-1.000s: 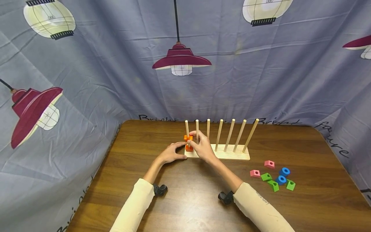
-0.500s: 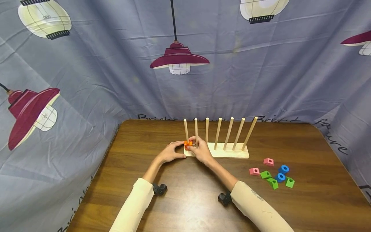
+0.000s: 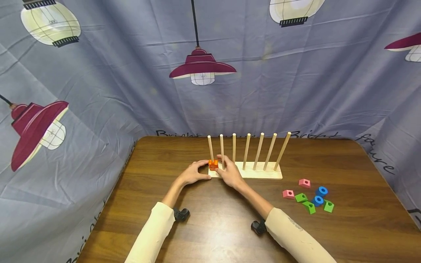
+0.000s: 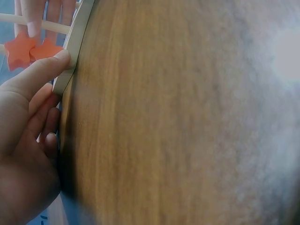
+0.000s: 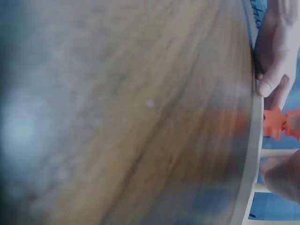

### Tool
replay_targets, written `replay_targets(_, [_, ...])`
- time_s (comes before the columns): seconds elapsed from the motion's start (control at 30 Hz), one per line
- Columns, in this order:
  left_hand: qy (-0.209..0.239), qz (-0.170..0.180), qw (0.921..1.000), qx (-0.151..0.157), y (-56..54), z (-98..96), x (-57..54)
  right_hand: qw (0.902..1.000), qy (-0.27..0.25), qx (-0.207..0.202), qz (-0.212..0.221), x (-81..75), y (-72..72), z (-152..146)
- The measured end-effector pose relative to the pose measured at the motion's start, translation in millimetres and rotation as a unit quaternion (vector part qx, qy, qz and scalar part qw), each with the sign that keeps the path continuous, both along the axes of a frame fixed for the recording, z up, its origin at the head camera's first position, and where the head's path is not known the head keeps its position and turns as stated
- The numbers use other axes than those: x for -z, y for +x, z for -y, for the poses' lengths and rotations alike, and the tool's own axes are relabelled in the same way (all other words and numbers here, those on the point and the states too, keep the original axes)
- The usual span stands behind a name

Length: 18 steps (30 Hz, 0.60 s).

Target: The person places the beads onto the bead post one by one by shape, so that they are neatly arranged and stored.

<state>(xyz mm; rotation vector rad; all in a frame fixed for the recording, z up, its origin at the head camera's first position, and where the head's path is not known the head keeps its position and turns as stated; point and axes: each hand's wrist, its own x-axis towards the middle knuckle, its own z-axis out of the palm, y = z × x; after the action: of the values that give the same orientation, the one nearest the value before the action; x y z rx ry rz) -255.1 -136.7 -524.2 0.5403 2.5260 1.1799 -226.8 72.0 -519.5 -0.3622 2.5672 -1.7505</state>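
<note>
A wooden peg board (image 3: pixel 266 174) with a row of several upright pegs stands on the table. Two orange-red star beads (image 3: pixel 213 164) sit one above the other on the leftmost peg (image 3: pixel 210 147). My left hand (image 3: pixel 193 173) holds the board's left end, its thumb on the front edge. My right hand (image 3: pixel 231 175) is just right of the stars, fingers parted and the thumb close against them. Seen in the left wrist view, the upper star (image 4: pixel 18 51) lies against the lower star (image 4: pixel 45 49), which is partly behind my left thumb.
To the right of the board lie loose beads on the table (image 3: pixel 213 233): pink blocks (image 3: pixel 304 183), blue rings (image 3: pixel 318 200) and green blocks (image 3: pixel 300 197). The other pegs (image 3: pixel 259 151) rise close to my right hand. A printed curtain (image 3: pixel 263 91) hangs behind the table.
The upper star has slid down the leftmost peg onto the lower one. My right hand has come down with it, and its fingers have loosened. My left hand stays on the board's end.
</note>
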Motion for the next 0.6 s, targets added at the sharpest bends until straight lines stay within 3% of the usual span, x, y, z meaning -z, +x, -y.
replay_targets(0.17, [0.004, -0.005, 1.0, 0.001, 0.2, 0.0, 1.1, 0.9991, 0.021, -0.036, 0.006, -8.9, 14.8, -14.5])
replay_targets(0.3, [0.006, -0.01, 0.9999, 0.007, -0.8, -0.8, 2.6, 0.9983, -0.017, -0.056, 0.002, -22.3, 27.2, -37.1])
replay_targets(0.43, [0.003, -0.012, 0.9999, 0.01, -1.4, 0.0, 4.2, 0.9979, -0.041, -0.043, -0.026, -36.5, 37.1, -70.0])
replay_targets(0.5, [0.001, -0.014, 0.9999, 0.01, -2.1, 0.7, 5.4, 0.9979, -0.034, -0.035, -0.043, -52.7, 45.8, -85.3])
replay_targets(0.6, [-0.001, -0.012, 0.9999, 0.006, -2.7, 1.6, 5.9, 0.9971, 0.008, -0.021, -0.072, -60.5, 53.2, -114.0])
